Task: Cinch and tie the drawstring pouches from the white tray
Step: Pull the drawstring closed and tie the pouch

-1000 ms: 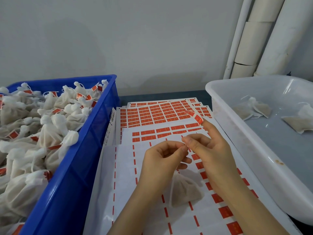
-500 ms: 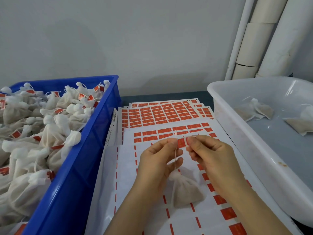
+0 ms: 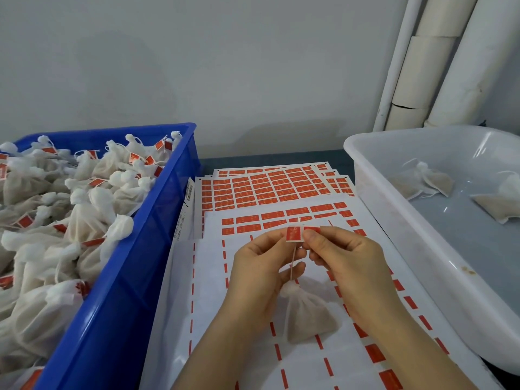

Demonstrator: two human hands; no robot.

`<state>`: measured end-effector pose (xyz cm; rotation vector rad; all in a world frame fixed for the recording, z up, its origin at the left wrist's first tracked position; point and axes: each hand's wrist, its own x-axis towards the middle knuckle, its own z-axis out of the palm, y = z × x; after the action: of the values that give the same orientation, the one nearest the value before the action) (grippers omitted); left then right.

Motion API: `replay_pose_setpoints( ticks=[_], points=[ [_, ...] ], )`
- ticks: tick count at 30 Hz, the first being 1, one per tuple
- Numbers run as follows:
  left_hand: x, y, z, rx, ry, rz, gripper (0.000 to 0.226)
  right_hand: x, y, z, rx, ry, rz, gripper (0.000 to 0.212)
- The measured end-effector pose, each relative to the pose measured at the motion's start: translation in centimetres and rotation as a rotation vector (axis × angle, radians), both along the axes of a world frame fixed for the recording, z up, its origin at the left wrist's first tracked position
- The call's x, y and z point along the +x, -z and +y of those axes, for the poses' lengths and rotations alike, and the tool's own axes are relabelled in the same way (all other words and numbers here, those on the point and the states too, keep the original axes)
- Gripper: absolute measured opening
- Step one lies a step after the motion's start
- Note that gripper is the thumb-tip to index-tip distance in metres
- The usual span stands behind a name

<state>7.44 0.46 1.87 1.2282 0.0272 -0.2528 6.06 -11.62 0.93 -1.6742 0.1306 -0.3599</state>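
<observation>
**Pouch on its string, both hands on the red tag**

Nearest is the little white pouch [image 3: 306, 316], neck cinched, hanging low between the wrists over the label sheets [image 3: 209, 291]; can't tell if it touches them. Its string [image 3: 293, 260] runs up to a red label [image 3: 294, 234]. Left hand [image 3: 259, 274] pinches the label's left edge, right hand [image 3: 346, 263] pinches the right. Blue crate [image 3: 126, 291] on the left is heaped with tied pouches [image 3: 92, 209], and the white tray [image 3: 394, 220] on the right holds a few loose pouches [image 3: 430, 180] further back
</observation>
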Motion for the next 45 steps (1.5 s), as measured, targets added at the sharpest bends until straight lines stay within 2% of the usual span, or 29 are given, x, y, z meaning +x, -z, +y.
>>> replay_pose_setpoints(
  ticks=[4,17,24,27,31,38,45],
  points=[
    [0.1,0.2,-0.1,0.042,-0.021,-0.026,0.010,0.0,0.0,0.0,0.008,0.003,0.006,0.019],
    [0.0,0.3,-0.3,0.163,-0.042,-0.148,0.022,0.2,0.6,0.1,0.033,0.031,0.040,0.024],
    [0.1,0.5,-0.3,0.216,0.022,-0.184,0.025,0.5,1.0,-0.3,0.023,0.055,0.055,0.009],
    [-0.1,0.5,-0.6,0.235,0.037,-0.211,0.012,0.5,1.1,-0.5,-0.002,0.062,0.050,0.010],
    [0.0,0.8,-0.6,0.259,-0.060,-0.235,0.012,0.5,1.2,-0.3,-0.073,0.031,0.046,0.008],
    [0.1,0.9,-0.4,0.250,-0.081,-0.207,0.009,0.7,0.7,0.1,-0.092,0.007,0.016,0.011],
    [0.3,1.0,-0.3,0.282,-0.105,-0.193,0.009,0.8,0.6,0.0,-0.003,-0.021,-0.017,0.027]
  ],
)
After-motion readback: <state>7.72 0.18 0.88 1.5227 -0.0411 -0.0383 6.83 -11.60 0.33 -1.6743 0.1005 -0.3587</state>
